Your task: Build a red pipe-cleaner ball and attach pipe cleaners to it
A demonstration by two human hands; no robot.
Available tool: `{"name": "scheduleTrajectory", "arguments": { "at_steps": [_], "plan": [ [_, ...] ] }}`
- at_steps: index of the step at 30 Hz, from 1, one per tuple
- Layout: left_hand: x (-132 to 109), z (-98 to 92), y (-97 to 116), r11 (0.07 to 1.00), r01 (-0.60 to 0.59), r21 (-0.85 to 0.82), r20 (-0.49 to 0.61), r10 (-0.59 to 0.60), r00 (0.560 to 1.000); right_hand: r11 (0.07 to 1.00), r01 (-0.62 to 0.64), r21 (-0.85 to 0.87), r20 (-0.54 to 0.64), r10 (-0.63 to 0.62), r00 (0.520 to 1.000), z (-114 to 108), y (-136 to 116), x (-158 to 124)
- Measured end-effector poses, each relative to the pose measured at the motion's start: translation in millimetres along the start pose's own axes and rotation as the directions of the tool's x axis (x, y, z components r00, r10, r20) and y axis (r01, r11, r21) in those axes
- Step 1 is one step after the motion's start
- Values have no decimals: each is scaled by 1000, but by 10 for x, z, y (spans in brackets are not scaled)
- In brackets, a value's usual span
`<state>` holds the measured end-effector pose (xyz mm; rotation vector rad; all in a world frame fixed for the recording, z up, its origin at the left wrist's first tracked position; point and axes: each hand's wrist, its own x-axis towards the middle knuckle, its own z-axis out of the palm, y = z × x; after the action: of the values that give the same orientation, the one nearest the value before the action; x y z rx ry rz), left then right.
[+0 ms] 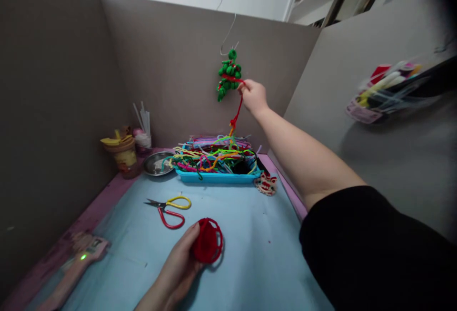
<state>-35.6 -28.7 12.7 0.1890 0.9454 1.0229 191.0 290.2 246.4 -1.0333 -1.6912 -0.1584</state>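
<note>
My left hand (182, 261) grips a dark red round piece (207, 242), open-rimmed and apparently made of coiled pipe cleaner, above the blue mat. Up and away, my right hand (253, 94) is closed in a pinch on a red pipe cleaner (238, 109). One end of it passes in front of the green hanging tree ornament (230, 73); the other trails down towards the tray, where orange and green strands hang by it. A blue tray (217, 177) below holds a tangle of multicoloured pipe cleaners (221, 156).
Scissors (171, 211) with yellow and red handles lie left of the round piece. A hot glue gun (84, 258) with a green light sits at left. Behind are a metal dish (157, 162), a pot (125, 156) and grey panels. A bag (389, 87) hangs at right.
</note>
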Motion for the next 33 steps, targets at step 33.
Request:
{"name": "scheduleTrajectory", "arguments": {
  "at_steps": [33],
  "plan": [
    [-323, 81, 195, 729, -552, 406, 91, 568, 818, 831, -296, 471, 423, 81, 903, -253, -406, -474]
  ]
}}
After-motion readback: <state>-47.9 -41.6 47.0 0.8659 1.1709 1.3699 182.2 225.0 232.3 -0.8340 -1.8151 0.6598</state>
